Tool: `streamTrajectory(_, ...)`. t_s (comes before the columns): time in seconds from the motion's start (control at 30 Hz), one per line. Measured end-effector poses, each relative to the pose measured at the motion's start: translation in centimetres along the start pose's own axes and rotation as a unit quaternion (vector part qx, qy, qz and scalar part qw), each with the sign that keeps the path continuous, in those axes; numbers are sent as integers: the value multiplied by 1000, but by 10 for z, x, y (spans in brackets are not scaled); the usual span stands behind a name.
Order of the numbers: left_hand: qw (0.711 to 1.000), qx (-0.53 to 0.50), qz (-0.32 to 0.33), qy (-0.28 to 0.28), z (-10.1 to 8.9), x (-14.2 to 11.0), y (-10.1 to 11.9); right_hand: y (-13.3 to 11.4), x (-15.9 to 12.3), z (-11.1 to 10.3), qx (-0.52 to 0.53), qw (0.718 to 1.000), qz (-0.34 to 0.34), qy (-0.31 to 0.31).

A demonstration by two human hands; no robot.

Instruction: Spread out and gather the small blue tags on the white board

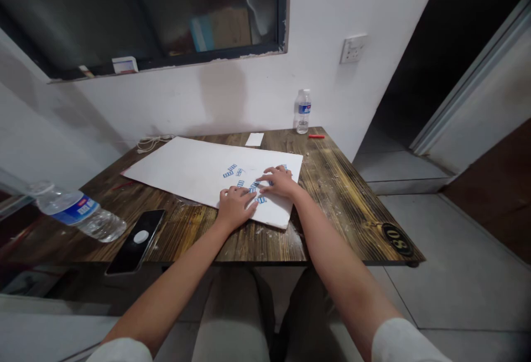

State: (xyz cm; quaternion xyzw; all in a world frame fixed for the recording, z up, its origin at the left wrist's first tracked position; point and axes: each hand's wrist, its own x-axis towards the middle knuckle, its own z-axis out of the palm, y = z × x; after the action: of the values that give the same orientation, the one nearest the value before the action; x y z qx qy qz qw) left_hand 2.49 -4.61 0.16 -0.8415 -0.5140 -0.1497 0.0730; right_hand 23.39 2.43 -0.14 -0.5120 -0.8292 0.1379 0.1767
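A large white sheet (pixel 186 171) lies on a dark wooden table (pixel 332 196). Several small blue clips (pixel 230 171) are scattered on the sheet's right part. My left hand (pixel 234 206) rests palm down on the sheet's near edge, fingers stretched towards the clips. My right hand (pixel 280 180) lies just right of it, fingers spread flat over some of the clips. Neither hand visibly grips anything.
A water bottle (pixel 78 213) lies at the table's left edge, beside a black phone (pixel 136 240). Another bottle (pixel 302 110) stands upright at the back by the wall, with a red pen (pixel 316 136) and a small white card (pixel 254 139) nearby. A white cord (pixel 151 142) lies back left.
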Motion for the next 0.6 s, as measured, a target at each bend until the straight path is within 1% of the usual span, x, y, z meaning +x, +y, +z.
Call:
streamTrajectory(0.1,1000,12,-5,7,0,0,0,-2,0,2,-9,1000,-8,-18)
streamTrajectory(0.2,1000,12,-17,11,0,1,-1,-3,0,2,-16,1000,-2,-7)
streamTrajectory(0.27,1000,7,-23,12,0,1,-1,-5,0,2,-10,1000,-18,0)
streamTrajectory(0.37,999,5,-29,17,1,1,-2,-7,0,0,1,998,-48,-29)
streamTrajectory(0.47,1000,10,-18,19,1,0,-3,-9,0,-1,2,997,-55,-47)
streamTrajectory(0.6,1000,-3,2,23,3,0,-5,-8,0,1,1,998,-57,-28)
